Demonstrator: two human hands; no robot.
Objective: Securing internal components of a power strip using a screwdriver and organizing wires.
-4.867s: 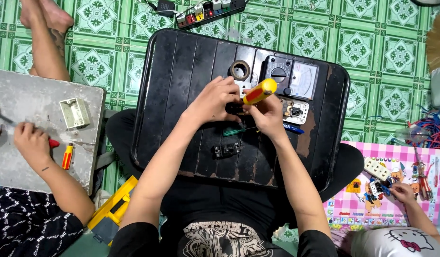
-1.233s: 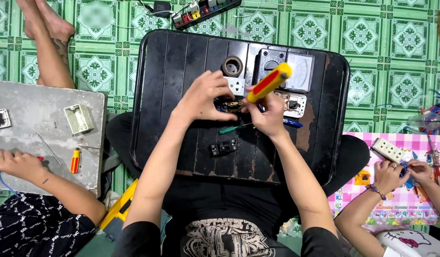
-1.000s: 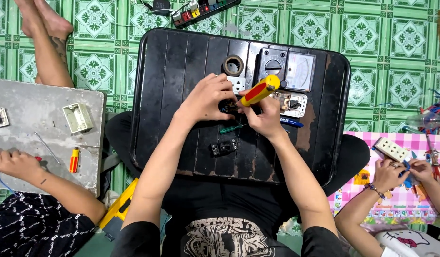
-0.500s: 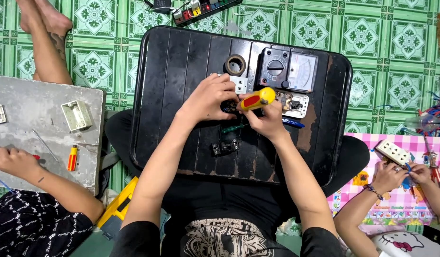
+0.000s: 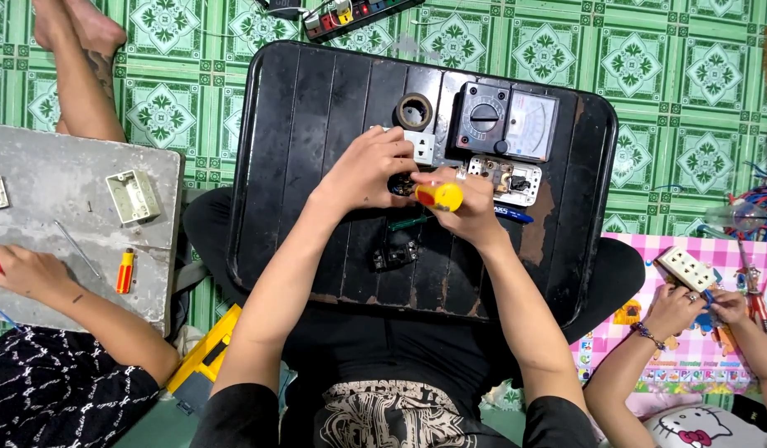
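Near the middle of the black ribbed table (image 5: 317, 166), my left hand (image 5: 368, 170) is curled over a small dark part (image 5: 398, 184), fingers bent and pressing it down onto the grooved plastic surface. My right hand (image 5: 473, 207) is wrapped tight around a screwdriver (image 5: 438, 196) with a rounded yellow handle and a red band, its butt end facing up at me so the shaft is hidden beneath; the tip seems to meet the part under my left fingers, though I cannot see the contact. Just beyond my left knuckles lies a white square socket plate (image 5: 420, 147), and behind it a dark roll of tape (image 5: 414, 110), ring-shaped. Toward the far right corner sits a boxy black analogue meter (image 5: 504, 123) with a round dial and a pale scale window; below it lies a white switch plate (image 5: 506, 179) with its metal innards exposed. A thin green-handled tool (image 5: 409, 221) lies just below my hands, and a small black blocky component (image 5: 394, 255) sits nearer the front edge. On the left, another person's hand (image 5: 26, 272) rests on a rough grey slab (image 5: 60, 199) beside a short orange screwdriver (image 5: 124, 270).
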